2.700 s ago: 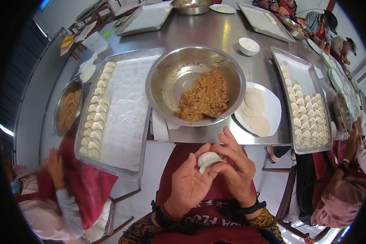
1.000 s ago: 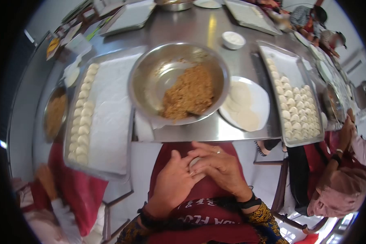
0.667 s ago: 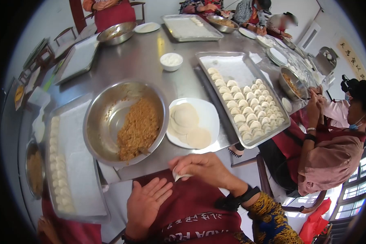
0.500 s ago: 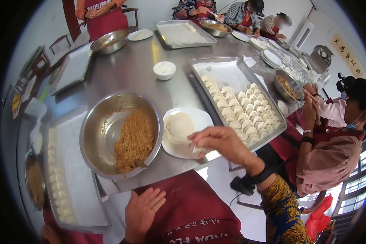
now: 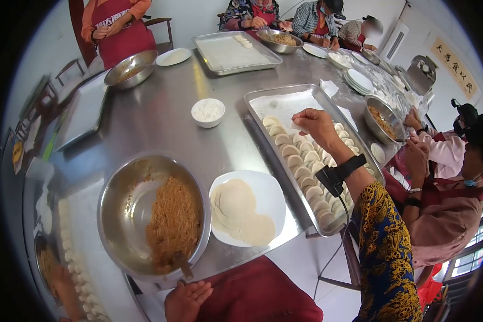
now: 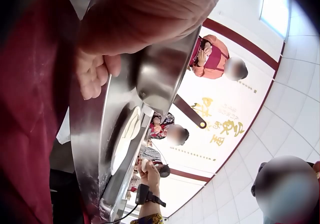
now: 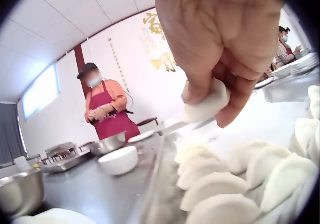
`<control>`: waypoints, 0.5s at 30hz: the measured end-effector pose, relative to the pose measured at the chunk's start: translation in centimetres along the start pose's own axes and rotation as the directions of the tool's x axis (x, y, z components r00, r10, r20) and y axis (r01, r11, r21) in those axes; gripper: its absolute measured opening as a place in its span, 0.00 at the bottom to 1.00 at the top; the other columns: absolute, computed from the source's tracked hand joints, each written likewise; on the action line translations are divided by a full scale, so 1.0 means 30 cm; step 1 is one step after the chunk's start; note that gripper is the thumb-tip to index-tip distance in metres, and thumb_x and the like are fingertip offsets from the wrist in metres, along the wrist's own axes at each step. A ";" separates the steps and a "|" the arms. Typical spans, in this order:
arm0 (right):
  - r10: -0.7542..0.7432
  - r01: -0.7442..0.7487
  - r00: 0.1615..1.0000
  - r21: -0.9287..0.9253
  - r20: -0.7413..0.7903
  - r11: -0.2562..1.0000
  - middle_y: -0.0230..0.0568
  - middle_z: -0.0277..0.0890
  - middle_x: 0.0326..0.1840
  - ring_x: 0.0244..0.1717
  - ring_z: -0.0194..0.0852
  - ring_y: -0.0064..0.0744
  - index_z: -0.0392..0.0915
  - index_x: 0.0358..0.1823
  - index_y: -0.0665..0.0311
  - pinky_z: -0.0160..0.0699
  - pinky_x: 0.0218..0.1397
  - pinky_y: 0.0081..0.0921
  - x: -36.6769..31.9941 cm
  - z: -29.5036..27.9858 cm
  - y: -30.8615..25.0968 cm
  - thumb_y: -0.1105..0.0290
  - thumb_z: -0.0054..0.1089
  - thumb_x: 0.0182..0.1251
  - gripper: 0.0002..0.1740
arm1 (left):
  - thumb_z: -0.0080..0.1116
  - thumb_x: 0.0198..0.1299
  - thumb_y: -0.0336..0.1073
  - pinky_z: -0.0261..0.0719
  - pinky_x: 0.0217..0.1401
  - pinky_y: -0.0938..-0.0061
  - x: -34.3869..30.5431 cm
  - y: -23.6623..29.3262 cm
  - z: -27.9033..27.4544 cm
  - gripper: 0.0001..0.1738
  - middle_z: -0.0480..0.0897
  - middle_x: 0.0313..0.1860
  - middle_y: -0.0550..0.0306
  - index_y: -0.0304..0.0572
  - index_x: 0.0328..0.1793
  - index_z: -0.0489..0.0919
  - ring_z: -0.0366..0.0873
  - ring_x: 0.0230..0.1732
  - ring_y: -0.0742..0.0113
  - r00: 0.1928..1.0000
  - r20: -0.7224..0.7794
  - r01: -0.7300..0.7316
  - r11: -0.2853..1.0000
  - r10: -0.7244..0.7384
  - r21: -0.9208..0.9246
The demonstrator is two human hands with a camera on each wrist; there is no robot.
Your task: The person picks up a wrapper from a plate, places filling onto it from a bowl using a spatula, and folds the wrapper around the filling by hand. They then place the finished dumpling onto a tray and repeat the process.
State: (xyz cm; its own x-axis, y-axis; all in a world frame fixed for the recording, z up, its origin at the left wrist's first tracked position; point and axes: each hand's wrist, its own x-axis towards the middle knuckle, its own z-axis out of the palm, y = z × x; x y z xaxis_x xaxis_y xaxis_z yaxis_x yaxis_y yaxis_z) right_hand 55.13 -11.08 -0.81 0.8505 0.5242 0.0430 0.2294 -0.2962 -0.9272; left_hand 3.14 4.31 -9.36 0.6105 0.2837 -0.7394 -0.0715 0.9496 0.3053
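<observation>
My right hand (image 5: 315,127) pinches a white folded dumpling (image 7: 207,104) between thumb and fingers. It hangs over the right metal tray (image 5: 256,107), above rows of finished dumplings (image 7: 215,189) and near the bare papered part. My left hand (image 5: 187,301) holds nothing; its fingers are extended, palm up, low at the table's front edge. Beside it stands the large steel bowl (image 5: 115,214) with brown minced filling (image 5: 172,214) and a utensil handle (image 5: 187,269) leaning over the rim. Round dough wrappers (image 5: 236,206) lie on a white plate (image 5: 276,201) between bowl and tray.
A small white bowl of flour (image 5: 208,111) stands behind the plate. Another tray of dumplings (image 5: 70,241) lies on the left. Trays and filling bowls (image 5: 130,70) stand farther back. A person (image 5: 434,214) sits close on the right; a dark cable (image 5: 327,257) trails from my right wrist.
The hands have parted after pressing the dumpling together. My right hand has carried it rightward over the wrapper plate to the right tray. The left hand stayed low, and the head view turned right.
</observation>
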 end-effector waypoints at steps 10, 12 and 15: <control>0.010 -0.001 0.999 -0.161 0.052 0.987 0.31 0.82 0.40 0.42 0.78 0.21 0.84 0.41 0.67 0.77 0.44 0.22 0.164 -0.043 0.161 0.74 0.61 0.66 0.06 | 0.43 0.72 0.34 0.62 0.74 0.38 -0.002 -0.010 -0.025 0.16 0.77 0.56 0.26 0.25 0.54 0.71 0.70 0.65 0.29 0.995 0.047 -0.097 0.988 0.092 0.117; 0.015 -0.004 0.998 -0.170 0.064 0.985 0.31 0.82 0.40 0.42 0.77 0.21 0.84 0.40 0.67 0.77 0.46 0.21 0.180 -0.041 0.197 0.74 0.61 0.66 0.06 | 0.47 0.70 0.33 0.64 0.73 0.39 0.001 -0.005 -0.030 0.14 0.78 0.54 0.27 0.29 0.53 0.73 0.72 0.63 0.29 0.983 0.157 -0.101 0.994 0.094 0.042; -0.036 0.058 0.994 -0.223 0.101 0.973 0.31 0.82 0.39 0.42 0.76 0.20 0.84 0.39 0.66 0.75 0.49 0.19 0.197 -0.029 0.239 0.76 0.61 0.65 0.05 | 0.51 0.68 0.33 0.65 0.73 0.39 -0.010 0.003 -0.004 0.12 0.79 0.54 0.29 0.32 0.51 0.75 0.73 0.62 0.30 0.990 0.101 -0.107 0.989 0.097 0.099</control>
State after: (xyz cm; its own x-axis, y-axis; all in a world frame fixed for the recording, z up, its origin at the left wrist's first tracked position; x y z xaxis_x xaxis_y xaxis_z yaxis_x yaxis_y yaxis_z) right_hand 62.22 -10.81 -6.87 0.7895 0.6125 0.0387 0.3782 -0.4359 -0.8167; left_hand 2.86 4.33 -9.19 0.6775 0.3592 -0.6419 -0.0579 0.8960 0.4403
